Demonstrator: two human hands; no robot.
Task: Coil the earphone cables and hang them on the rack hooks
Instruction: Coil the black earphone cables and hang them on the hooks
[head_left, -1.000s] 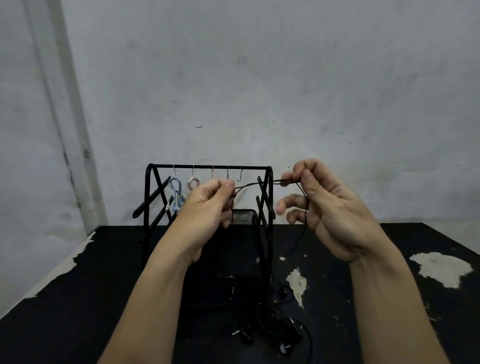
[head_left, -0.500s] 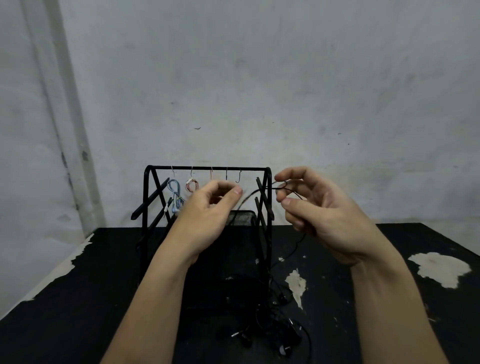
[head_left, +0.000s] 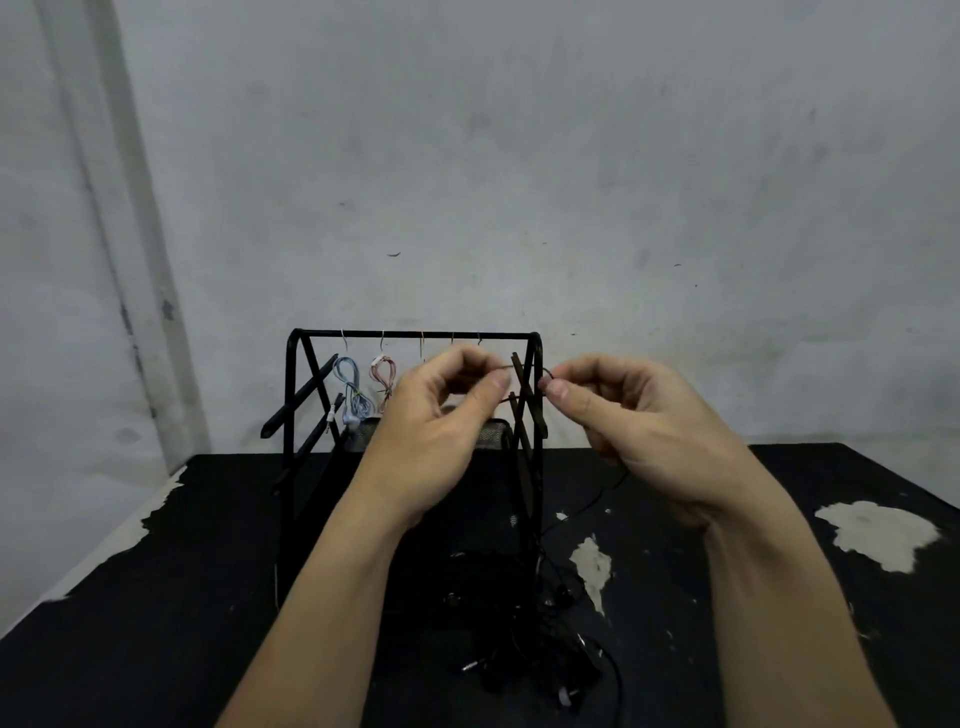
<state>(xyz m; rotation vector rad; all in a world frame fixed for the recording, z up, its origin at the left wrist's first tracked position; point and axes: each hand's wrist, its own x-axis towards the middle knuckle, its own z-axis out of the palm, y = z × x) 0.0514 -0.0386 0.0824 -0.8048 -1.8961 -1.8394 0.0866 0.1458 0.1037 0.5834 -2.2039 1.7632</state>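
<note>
Head view: left hand (head_left: 441, 431) and right hand (head_left: 644, 421) each pinch the black cable (head_left: 524, 367) before the rack (head_left: 415, 335).

Black earphone cable (head_left: 592, 501): thin, dark; a short span is stretched near frame centre, in front of the rack's right end; from there it drops slack down to the black table, lower centre-right.
Loose end of the black cable (head_left: 545, 670): tangled heap with earbuds and a plug on the table, lower centre, in front of the rack.
Rack (head_left: 415, 335): black wire frame, upright, centre of frame against the grey wall; 5 small hooks along its top bar.
Blue coil (head_left: 352, 392): hangs from hook 1, leftmost.
Pink coil (head_left: 383, 379): hangs from hook 2, just beside the blue one.
Other 3 hooks (head_left: 479, 340): bare, partly hidden.
</note>
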